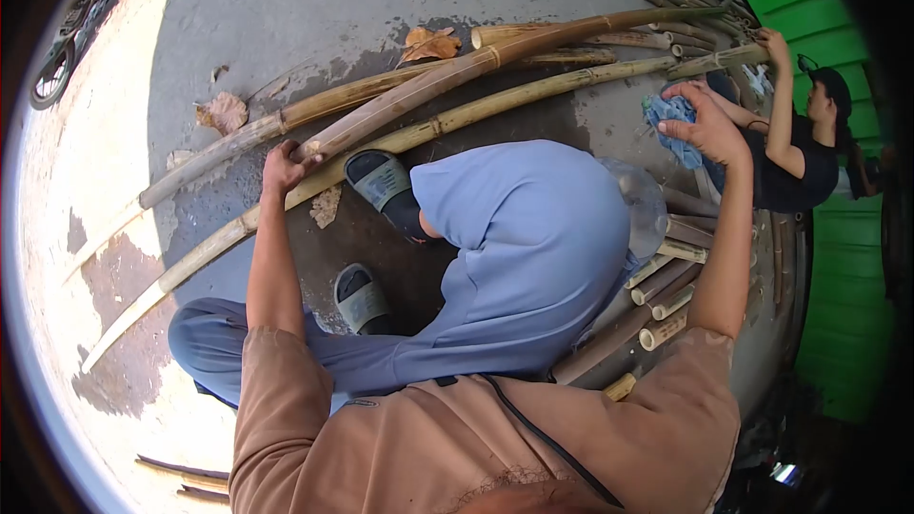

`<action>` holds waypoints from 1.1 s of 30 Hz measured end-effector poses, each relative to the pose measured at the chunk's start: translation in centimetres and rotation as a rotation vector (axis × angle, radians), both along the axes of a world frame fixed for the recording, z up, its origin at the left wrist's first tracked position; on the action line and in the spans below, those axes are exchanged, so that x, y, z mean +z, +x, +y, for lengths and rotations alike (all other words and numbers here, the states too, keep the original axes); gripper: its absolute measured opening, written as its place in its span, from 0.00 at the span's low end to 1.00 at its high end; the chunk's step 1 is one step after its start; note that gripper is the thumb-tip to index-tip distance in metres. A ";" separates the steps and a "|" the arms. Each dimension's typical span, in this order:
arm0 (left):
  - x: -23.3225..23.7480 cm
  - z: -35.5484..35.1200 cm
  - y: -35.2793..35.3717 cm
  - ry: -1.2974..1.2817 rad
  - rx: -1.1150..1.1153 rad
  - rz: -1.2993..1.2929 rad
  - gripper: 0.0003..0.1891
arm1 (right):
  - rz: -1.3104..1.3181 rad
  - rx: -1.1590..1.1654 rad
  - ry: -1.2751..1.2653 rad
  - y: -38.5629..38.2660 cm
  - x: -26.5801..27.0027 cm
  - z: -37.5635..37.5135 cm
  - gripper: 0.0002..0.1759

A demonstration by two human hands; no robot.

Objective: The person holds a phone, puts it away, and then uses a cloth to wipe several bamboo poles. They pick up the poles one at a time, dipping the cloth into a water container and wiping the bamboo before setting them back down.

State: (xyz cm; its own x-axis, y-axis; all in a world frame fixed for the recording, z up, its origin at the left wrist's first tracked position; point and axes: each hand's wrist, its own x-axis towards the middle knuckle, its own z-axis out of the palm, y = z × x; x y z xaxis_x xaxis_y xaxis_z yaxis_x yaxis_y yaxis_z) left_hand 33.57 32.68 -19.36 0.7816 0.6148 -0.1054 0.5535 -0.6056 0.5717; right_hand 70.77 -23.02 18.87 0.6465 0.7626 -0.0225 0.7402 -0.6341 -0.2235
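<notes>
In the head view, my left hand [286,169] is closed around the near end of a brownish bamboo pole [419,86], which slants up to the right. Just below it lies a longer, yellowish bamboo pole [447,120], and another bamboo pole [333,107] runs behind my left hand. My right hand [712,131] is raised at the right, its thumb and fingers curled about a crumpled blue cloth [672,120]. Part of the cloth is hidden by the hand.
A clear plastic bottle [636,205] stands beside my knee. Cut bamboo pieces [666,324] are piled at the right. A co-worker [804,148] in black sits by a green wall [838,305], a hand on bamboo. Slippers [381,188] and dry leaves [224,112] lie ahead.
</notes>
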 end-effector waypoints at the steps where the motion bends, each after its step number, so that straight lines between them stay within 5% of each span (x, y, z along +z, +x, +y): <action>1: -0.7 0.2 -0.1 0.029 0.032 -0.042 0.41 | 0.105 -0.098 0.052 2.1 -1.0 2.2 0.32; 3: -1.1 -0.2 -0.8 0.054 0.135 -0.133 0.46 | 0.116 -0.016 0.082 4.1 -3.3 8.2 0.31; 10: -6.6 -0.8 -2.4 -0.293 0.465 -0.420 0.31 | 0.006 0.134 -0.057 11.7 -21.6 24.2 0.34; 13: -7.3 -0.5 -2.0 -0.358 0.595 -0.492 0.25 | 0.034 0.007 0.035 13.3 -29.8 27.5 0.31; 16: -8.7 -0.2 -0.9 -0.250 0.681 -0.558 0.21 | -0.365 -0.234 0.196 7.4 -36.8 30.5 0.26; 24: -8.3 -0.7 0.5 -0.265 0.767 -0.599 0.17 | 0.021 0.354 0.507 -13.2 -38.7 38.8 0.17; 28: -7.3 -0.1 0.8 -0.246 0.731 -0.539 0.18 | -0.366 0.043 0.572 -1.1 -40.3 34.1 0.18; 30: -6.7 -1.5 0.3 -0.176 0.731 -0.534 0.19 | -0.531 -0.147 0.400 6.5 -40.0 30.2 0.20; 33: -6.3 -1.8 1.2 -0.234 0.803 -0.479 0.19 | -0.497 -0.172 0.440 11.5 -41.0 29.0 0.20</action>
